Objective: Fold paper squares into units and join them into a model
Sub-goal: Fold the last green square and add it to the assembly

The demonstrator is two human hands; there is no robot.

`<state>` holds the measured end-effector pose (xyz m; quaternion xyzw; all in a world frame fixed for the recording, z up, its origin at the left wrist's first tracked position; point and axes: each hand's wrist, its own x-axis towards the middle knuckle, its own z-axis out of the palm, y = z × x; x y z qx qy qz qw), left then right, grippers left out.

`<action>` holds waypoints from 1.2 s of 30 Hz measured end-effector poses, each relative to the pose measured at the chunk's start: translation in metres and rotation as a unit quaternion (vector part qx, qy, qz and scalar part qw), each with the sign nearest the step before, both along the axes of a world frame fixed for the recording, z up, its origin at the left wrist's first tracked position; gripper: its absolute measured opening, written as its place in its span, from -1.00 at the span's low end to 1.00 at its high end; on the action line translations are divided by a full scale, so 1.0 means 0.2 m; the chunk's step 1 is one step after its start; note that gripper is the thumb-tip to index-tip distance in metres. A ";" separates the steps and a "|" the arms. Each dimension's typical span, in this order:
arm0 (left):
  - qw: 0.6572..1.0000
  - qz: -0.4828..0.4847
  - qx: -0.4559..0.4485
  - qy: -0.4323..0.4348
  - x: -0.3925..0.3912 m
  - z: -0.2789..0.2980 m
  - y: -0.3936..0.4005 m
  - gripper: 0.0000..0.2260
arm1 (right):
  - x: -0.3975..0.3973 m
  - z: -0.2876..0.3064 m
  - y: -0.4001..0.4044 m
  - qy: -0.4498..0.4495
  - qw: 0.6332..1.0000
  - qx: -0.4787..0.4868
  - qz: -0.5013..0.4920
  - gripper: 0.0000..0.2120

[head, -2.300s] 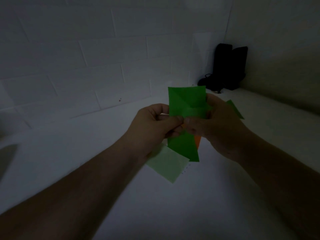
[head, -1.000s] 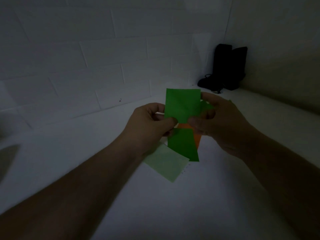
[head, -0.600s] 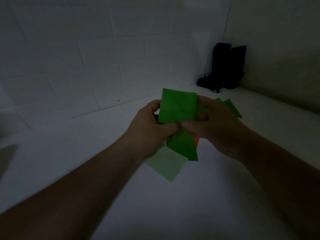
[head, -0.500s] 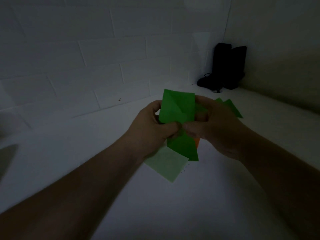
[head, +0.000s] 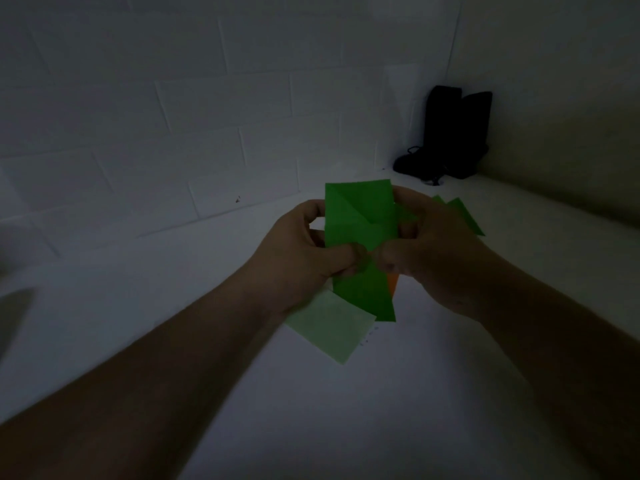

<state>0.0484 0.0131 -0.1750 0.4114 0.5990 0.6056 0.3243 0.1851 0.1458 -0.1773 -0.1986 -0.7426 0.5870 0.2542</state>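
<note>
Both thumbs have closed back together over the middle of the green unit (head: 360, 220) since a second ago, when they stood apart and an orange strip showed between them; now only a sliver of orange paper (head: 393, 284) peeks out below the right hand (head: 440, 258). That unit is held upright in the air above the white table (head: 381, 393), its upper half showing a diagonal crease and a flap. The left hand (head: 298, 254) pinches its left edge, thumb in front and fingers curled behind; the right hand pinches the right side likewise, thumb tip nearly touching the left thumb. Under the hands a pale green square (head: 329, 329) lies flat on the table, and more green pieces (head: 464, 216) show past the right knuckles, whether held or lying there I cannot tell. A dark object (head: 453, 133) stands in the far corner. The likely step is tucking a flap or seating a joint between green and orange. Light is very dim, so the pocket edge is hard to see; a flap pushed off line could buckle or tear. Squeezing with both thumbs on one spot may put a stray crease across the unit. Loosening either pinch to regrip could let the orange piece slide out.
</note>
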 end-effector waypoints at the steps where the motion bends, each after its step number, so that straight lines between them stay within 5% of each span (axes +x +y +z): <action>1: 1.000 0.004 0.001 0.003 0.00 0.00 0.00 -0.56 | 0.00 0.00 0.01 -0.001 1.000 -0.007 -0.004 -0.21; 22: 0.998 0.040 -0.017 -0.041 -0.05 0.01 -0.01 -0.56 | 0.03 0.02 0.06 0.007 0.998 -0.037 -0.059 -0.17; 36: 0.993 0.002 0.006 -0.116 -0.02 0.02 0.00 -0.53 | 0.02 0.02 0.02 0.046 0.995 -0.093 -0.006 -0.19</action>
